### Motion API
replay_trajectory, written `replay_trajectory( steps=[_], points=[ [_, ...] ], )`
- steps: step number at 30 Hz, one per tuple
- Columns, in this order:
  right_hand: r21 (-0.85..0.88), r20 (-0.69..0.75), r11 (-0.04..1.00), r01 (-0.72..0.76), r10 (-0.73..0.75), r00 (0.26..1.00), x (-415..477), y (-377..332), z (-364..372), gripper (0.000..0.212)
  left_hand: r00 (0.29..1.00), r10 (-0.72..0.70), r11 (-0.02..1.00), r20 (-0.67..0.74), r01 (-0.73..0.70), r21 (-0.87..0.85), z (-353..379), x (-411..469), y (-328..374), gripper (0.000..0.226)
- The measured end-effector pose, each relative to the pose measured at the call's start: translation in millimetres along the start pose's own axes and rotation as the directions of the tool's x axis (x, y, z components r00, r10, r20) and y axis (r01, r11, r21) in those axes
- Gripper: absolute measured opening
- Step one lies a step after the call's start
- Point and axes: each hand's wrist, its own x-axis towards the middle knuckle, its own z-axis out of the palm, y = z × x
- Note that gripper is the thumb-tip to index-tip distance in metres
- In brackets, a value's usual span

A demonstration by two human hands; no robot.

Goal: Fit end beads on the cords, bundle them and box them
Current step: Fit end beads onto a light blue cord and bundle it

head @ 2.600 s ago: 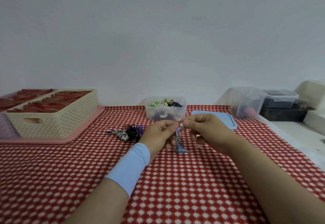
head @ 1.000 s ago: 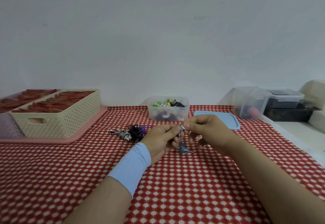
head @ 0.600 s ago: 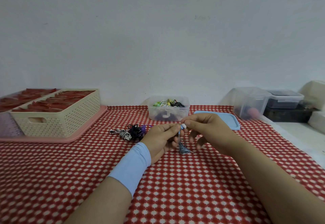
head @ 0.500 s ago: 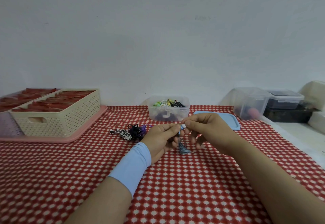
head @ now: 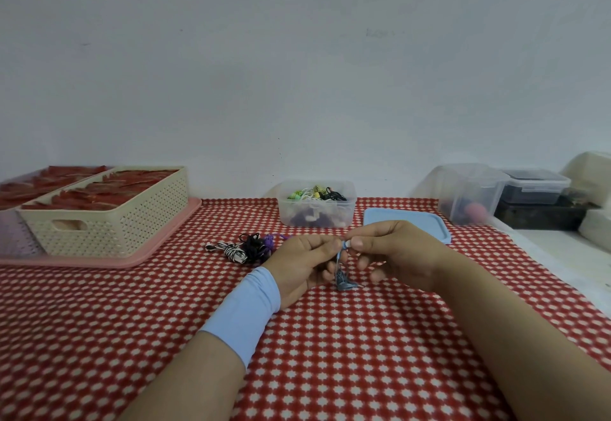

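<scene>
Pinching blue cord (head: pixel 344 280) near top end with left grip (head: pixel 304 265), pale bead (head: pixel 346 244) against it with right grip (head: pixel 400 255), above tabletop (head: pixel 330 354) centre. Light, limp, likely fray-prone; best held close behind tip. Hidden by fingertips: bead hole, cord tip. Cannot tell whether seated.

This is a home craft corner: red patterned tablecloth (head: pixel 330 354), bare wall (head: pixel 297 73), a clear tub (head: pixel 349 214) of cords (head: pixel 314 193), a cream basket (head: pixel 132 222) on a tray (head: pixel 162 250).
</scene>
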Motion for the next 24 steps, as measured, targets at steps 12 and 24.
replay_trajectory(
  steps=[12, 24],
  points=[
    [-0.030, 0.012, 0.999, -0.009, 0.009, 1.000, -1.3, 0.3, 1.3, 0.011, 0.999, 0.032, 0.999, -0.019, -0.032, 0.021, 2.9, 0.5, -2.1, 0.018],
    [-0.126, -0.083, 0.987, 0.096, -0.107, 0.991, -1.3, -0.2, 2.7, 0.012, 0.993, 0.036, 0.999, -0.110, -0.038, -0.021, 8.7, 4.2, -1.1, 0.015]
  ],
)
